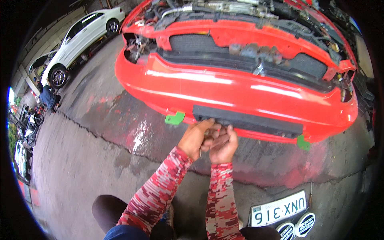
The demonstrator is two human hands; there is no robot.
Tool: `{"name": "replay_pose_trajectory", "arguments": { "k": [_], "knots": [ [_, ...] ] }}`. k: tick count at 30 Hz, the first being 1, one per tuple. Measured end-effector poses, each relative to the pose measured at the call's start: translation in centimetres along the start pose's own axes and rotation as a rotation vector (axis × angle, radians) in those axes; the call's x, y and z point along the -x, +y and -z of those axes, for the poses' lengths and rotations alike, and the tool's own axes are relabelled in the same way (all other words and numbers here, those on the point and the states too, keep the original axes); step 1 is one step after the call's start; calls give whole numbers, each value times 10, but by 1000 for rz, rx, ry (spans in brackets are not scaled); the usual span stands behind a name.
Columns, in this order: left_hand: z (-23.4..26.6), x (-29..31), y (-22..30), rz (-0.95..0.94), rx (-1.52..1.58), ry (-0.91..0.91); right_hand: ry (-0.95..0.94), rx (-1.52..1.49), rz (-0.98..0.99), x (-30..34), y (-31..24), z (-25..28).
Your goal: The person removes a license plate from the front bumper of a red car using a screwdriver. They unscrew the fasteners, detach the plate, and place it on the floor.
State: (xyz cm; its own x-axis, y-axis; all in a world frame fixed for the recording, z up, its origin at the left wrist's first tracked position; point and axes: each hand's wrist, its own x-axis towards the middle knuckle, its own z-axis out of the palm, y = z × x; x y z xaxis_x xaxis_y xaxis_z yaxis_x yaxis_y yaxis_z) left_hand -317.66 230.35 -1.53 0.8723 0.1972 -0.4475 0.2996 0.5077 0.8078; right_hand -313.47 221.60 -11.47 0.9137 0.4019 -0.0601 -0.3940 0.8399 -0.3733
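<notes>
Both of my hands are together at the lower edge of a red car bumper (188, 86), just below the left part of a long black strip (264, 125) on its face. My left hand (195, 139) has its fingers bent in a pinch, with the thumb toward the strip. Beside it, my right hand (224, 147) is turned partly palm up with its fingers curled. Whatever lies between the fingertips is too small to make out. A green bracket (175, 118) sticks out below the bumper left of my hands, and another green bracket (303, 143) hangs further right.
The car's open engine bay (224, 14) lies beyond the bumper. On the ground at the lower right are a white number plate (279, 208), two round lamp covers (305, 225) and a thin tool (310, 199). A white car (86, 36) and a crouching person (49, 98) are far left.
</notes>
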Motion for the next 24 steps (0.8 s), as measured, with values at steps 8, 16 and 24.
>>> {"name": "replay_pose_trajectory", "arguments": {
  "k": [8, 16, 24],
  "knots": [
    [6, -3, -4, -34, 10, -5, 19, 15, 139, 4, 5, -10],
    [31, -1, 8, 210, 226, -288, -7, 74, 4, 8, -7, -14],
    [41, -19, 10, 304, 180, -346, 103, 184, -13, 12, -11, -29]
  ]
}}
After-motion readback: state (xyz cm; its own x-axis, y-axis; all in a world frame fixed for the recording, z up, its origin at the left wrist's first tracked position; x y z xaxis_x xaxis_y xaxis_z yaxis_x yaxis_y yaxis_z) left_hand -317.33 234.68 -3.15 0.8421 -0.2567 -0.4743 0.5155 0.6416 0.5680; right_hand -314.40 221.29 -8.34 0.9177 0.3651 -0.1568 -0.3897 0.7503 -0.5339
